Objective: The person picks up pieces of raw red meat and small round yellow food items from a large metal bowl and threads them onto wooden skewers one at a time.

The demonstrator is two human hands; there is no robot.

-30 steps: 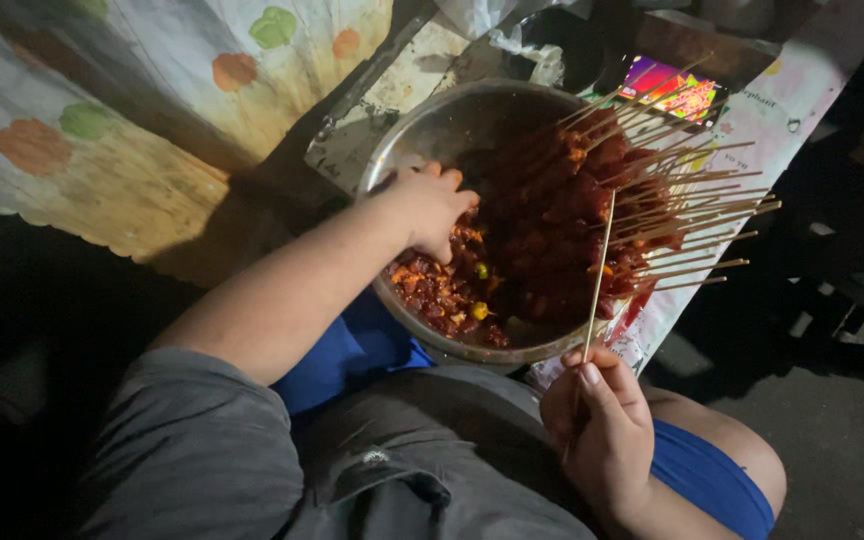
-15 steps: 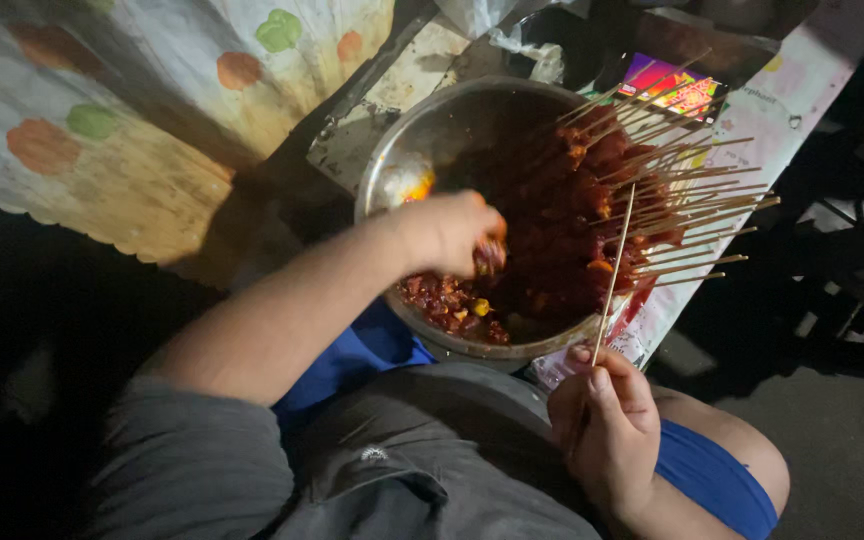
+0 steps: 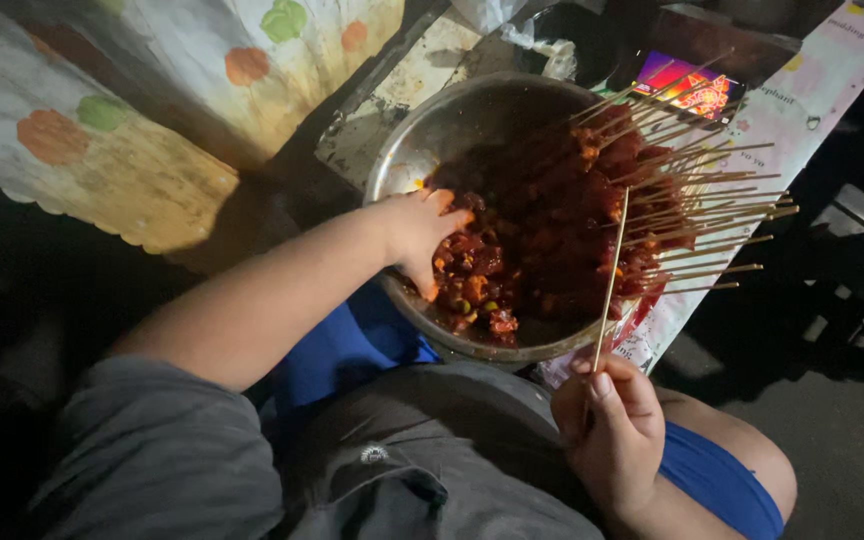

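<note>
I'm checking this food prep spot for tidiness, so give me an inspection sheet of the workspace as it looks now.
Surface: table, worn and stained, beside a spotted cloth.
Job's things: metal bowl with red marinated meat pieces; loaded skewers rest across its right side; one bare skewer.
Clutter: crumpled plastic bag; lit phone screen behind the bowl.
Hands: left hand reaches into the meat; right hand pinches the bare skewer upright.
Cables: nothing seen.
Surroundings: dark; patterned sheet under the bowl's right side.
</note>
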